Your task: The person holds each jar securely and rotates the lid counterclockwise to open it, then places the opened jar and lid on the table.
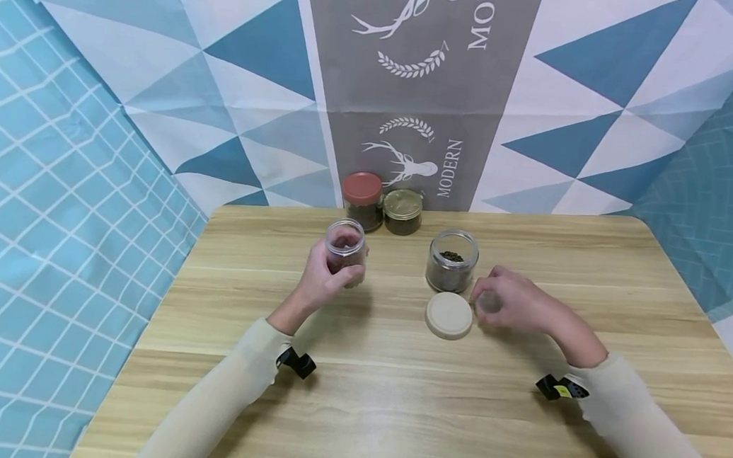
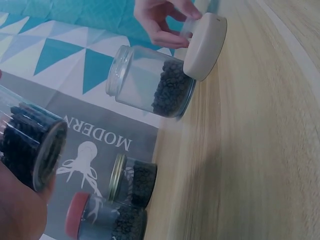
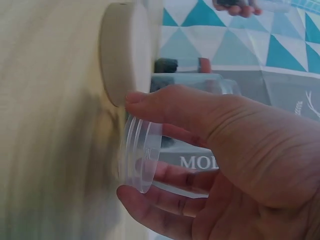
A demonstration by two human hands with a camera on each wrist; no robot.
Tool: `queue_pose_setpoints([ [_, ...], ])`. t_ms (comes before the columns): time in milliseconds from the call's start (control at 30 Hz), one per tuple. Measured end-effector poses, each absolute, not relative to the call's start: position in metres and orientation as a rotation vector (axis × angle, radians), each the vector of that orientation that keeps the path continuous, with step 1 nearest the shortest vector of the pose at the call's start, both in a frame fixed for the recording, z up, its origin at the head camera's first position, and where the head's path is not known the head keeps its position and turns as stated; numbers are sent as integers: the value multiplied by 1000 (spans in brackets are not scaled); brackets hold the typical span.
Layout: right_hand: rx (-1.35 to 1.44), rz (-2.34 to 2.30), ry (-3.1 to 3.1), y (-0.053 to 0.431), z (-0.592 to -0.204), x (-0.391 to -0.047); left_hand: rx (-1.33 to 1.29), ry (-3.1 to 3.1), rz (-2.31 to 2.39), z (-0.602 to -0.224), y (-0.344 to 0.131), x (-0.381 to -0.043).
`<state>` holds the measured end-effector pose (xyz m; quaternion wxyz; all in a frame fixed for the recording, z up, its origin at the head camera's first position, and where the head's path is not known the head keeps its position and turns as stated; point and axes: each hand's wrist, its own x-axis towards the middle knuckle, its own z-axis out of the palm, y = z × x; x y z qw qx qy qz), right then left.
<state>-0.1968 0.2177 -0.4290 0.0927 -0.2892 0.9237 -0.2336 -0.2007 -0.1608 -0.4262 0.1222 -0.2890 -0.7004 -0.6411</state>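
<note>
My left hand (image 1: 320, 277) grips a clear jar (image 1: 345, 256) with its mouth uncovered, raised over the table. Dark pieces fill part of that jar in the left wrist view. My right hand (image 1: 521, 305) pinches a translucent plastic lid (image 3: 142, 150) by its edge, low at the tabletop. In the right wrist view the thumb is at the lid's upper edge and the fingers are below. Just left of this hand lies a round cream lid (image 1: 449, 316). Behind the cream lid stands an uncovered glass jar (image 1: 450, 274), partly filled with dark bean-like pieces (image 2: 169, 90).
Against the back wall stand a jar with a red lid (image 1: 363, 190) and a shorter jar with a gold-green lid (image 1: 403, 207), both holding dark pieces. A patterned cloth (image 1: 407, 97) hangs behind the wooden table (image 1: 379, 407).
</note>
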Motion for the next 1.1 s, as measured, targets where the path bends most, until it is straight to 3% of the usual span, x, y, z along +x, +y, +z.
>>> queue_pose_setpoints([
  [267,-849,-706,2717,215,-439,-198,-901,-1855,-1900,-427,-156,-202],
  [667,-880,-663,2755,230,-485,-217,-883,-1856,-1875,-427,-156,-203],
  [833,-864,-660,2734,227,-476,-212,-877,-1852,-1879,-428,-157,-203],
  [1100,-911,-668,2757,236,-495,-220,-895,-1852,-1874,-427,-156,-203],
])
